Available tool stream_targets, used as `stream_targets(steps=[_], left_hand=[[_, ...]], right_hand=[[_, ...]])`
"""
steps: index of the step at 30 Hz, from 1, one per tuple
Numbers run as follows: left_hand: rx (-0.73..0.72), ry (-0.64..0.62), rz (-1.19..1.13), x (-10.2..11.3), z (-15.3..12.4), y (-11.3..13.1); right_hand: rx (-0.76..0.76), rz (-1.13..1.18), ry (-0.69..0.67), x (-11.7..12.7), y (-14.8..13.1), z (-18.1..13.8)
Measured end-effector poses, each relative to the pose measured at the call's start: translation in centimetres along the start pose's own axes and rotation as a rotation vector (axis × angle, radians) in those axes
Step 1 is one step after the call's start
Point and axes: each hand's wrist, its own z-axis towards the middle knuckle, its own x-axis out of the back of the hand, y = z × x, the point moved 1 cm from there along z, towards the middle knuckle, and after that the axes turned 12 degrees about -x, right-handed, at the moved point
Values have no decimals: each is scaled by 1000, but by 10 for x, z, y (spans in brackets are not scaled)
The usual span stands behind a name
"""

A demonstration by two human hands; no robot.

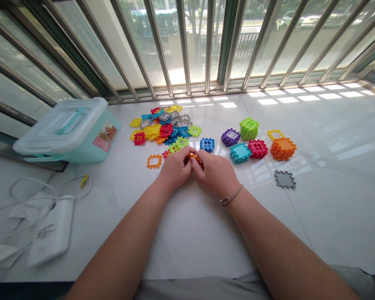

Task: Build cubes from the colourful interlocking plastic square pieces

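My left hand (175, 170) and my right hand (215, 173) meet at the middle of the white marble sill, fingers pinched together on small orange interlocking tiles (194, 157). Most of these tiles are hidden by my fingers. Just beyond my hands lies a loose pile of coloured tiles (165, 127). To the right stand sorted stacks: purple (230, 137), green (249, 128), teal (240, 153), red (258, 148) and orange (283, 148). A single grey tile (285, 179) lies flat at the right. A bracelet sits on my right wrist.
A pale teal storage box with a translucent lid (70, 131) stands at the left. A white power bank (52, 231) with cables lies at the near left. Metal window bars (187, 46) close the far edge of the sill.
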Motion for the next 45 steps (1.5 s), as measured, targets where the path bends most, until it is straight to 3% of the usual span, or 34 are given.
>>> stream_targets(steps=[45], left_hand=[[13,-8,20,0,0,2]], right_hand=[[-9,-7,-41,4,-1,-1]])
